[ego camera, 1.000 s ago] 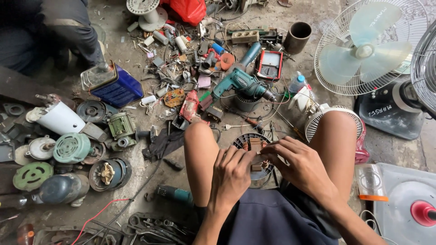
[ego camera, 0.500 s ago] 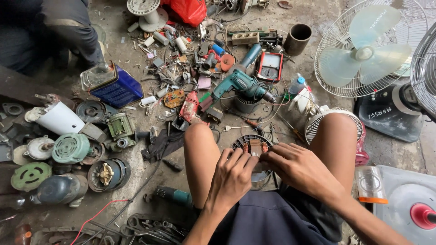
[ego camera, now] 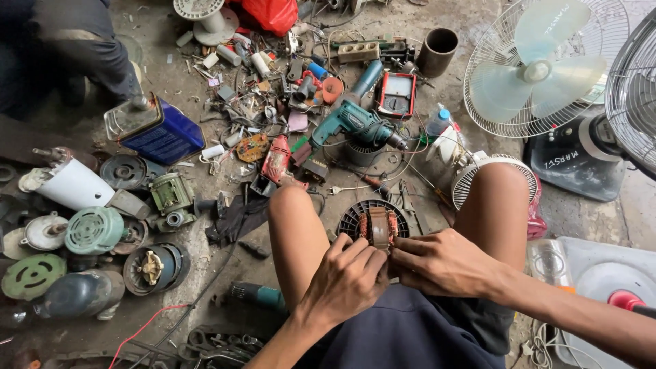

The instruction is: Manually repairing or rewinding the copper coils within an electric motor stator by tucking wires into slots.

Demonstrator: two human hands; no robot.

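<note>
A grimy concrete floor (ego camera: 205, 273), stained and strewn with scrap, fills the view from above. Between the bare knees, the left hand (ego camera: 345, 280) and the right hand (ego camera: 444, 263) both close their fingers around a fan motor (ego camera: 374, 224), gripping it from either side. It is a round black ribbed housing with copper-coloured windings and a brownish core showing at its middle (its lower half is hidden behind the fingers).

Just beyond the motor lie a screwdriver (ego camera: 372, 183) and a teal power drill (ego camera: 355, 126), the latter resting on loose wires. A red-framed meter (ego camera: 396, 93) and a dark cylindrical tube (ego camera: 437, 49) sit farther off. To the right stands a white wire-caged fan (ego camera: 540, 68). To the left, a blue metal can (ego camera: 157, 130) lies tilted, with dusty green and grey motor casings (ego camera: 92, 231) clustered near it. Another person's dark trouser legs (ego camera: 82, 48) crouch at the upper left.
</note>
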